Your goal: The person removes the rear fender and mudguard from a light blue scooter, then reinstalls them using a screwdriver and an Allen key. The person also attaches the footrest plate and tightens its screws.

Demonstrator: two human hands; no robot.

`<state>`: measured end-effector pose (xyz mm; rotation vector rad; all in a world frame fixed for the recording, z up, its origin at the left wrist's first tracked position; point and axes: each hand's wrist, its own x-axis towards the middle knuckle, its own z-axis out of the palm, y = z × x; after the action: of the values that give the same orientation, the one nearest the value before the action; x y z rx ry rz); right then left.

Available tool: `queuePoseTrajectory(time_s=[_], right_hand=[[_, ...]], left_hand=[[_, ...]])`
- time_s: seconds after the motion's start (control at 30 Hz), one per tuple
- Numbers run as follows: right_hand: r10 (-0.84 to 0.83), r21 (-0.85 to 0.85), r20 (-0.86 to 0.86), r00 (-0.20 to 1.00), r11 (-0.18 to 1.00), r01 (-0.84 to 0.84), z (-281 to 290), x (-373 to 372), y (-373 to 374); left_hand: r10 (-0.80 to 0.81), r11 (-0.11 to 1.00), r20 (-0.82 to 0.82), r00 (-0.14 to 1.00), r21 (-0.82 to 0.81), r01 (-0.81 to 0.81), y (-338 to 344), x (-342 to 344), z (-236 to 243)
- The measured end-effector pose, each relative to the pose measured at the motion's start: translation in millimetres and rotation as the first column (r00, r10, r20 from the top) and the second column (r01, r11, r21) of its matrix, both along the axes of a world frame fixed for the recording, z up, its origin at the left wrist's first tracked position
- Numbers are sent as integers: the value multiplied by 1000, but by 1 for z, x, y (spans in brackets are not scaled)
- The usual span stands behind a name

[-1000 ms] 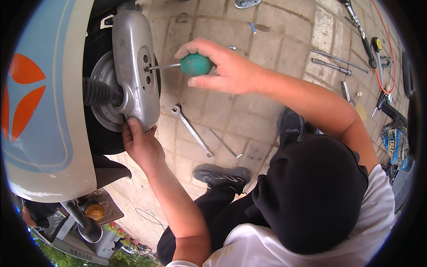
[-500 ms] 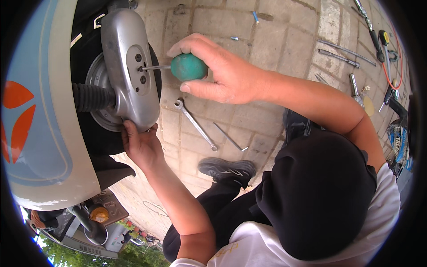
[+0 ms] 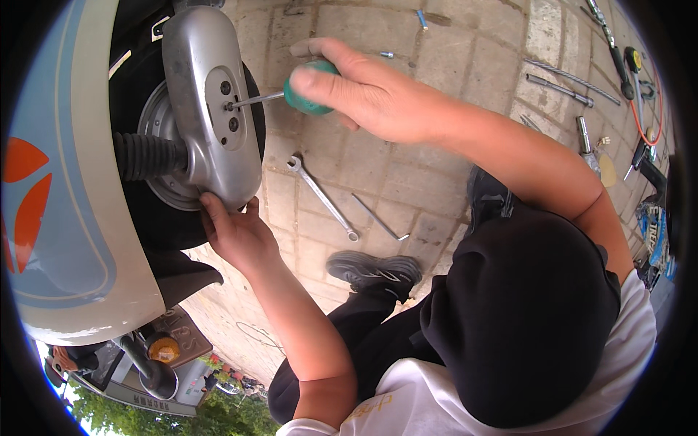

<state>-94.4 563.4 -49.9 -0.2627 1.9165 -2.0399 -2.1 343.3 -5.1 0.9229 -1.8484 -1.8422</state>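
My right hand (image 3: 374, 98) is closed on the round green handle of a screwdriver (image 3: 304, 105), its thumb lying across the handle and slightly blurred. The screwdriver's thin shaft reaches left to a screw in the recessed oval panel of a silver cover (image 3: 207, 51), between two dark round holes. With fingers and thumb, my left hand (image 3: 246, 238) grips the lower end of that cover. Behind the cover is a wheel (image 3: 154, 138) with a dark tyre and a ribbed black rubber boot (image 3: 149, 157), beside a cream and blue vehicle panel (image 3: 76, 218).
A combination wrench (image 3: 322, 198) and a hex key (image 3: 380, 218) lie on the paving below my right hand. Two small bolts, one a blue bolt (image 3: 422, 19), lie farther off. Several tools, including a long socket wrench (image 3: 560, 89), are spread at the right. My shoe (image 3: 374, 270) rests nearby.
My right hand has shifted a little up and turned about the handle, the thumb swinging from below onto it. The screwdriver tilts more upward. My left hand keeps its place on the cover.
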Motion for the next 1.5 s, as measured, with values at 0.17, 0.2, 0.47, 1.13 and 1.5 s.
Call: queuePoseTrajectory(time_s=[0.17, 0.2, 0.47, 1.13, 1.5], right_hand=[[163, -254, 258, 952, 962, -97, 0, 1, 0], [193, -329, 334, 923, 941, -78, 1, 1, -1], [181, -356, 348, 920, 933, -49, 11, -1, -2], [-78, 137, -388, 918, 980, 141, 6, -5, 9], [54, 294, -166, 985, 956, -3, 8, 7, 18]], left_hand=[[189, 979, 98, 977, -95, -180, 15, 2, -1], [180, 979, 76, 981, -105, -172, 18, 4, -2], [-199, 888, 117, 973, -399, 229, 86, 4, 9], [-124, 681, -140, 982, 708, 187, 86, -68, -19], [-106, 737, -152, 983, 652, 180, 79, -67, -26]])
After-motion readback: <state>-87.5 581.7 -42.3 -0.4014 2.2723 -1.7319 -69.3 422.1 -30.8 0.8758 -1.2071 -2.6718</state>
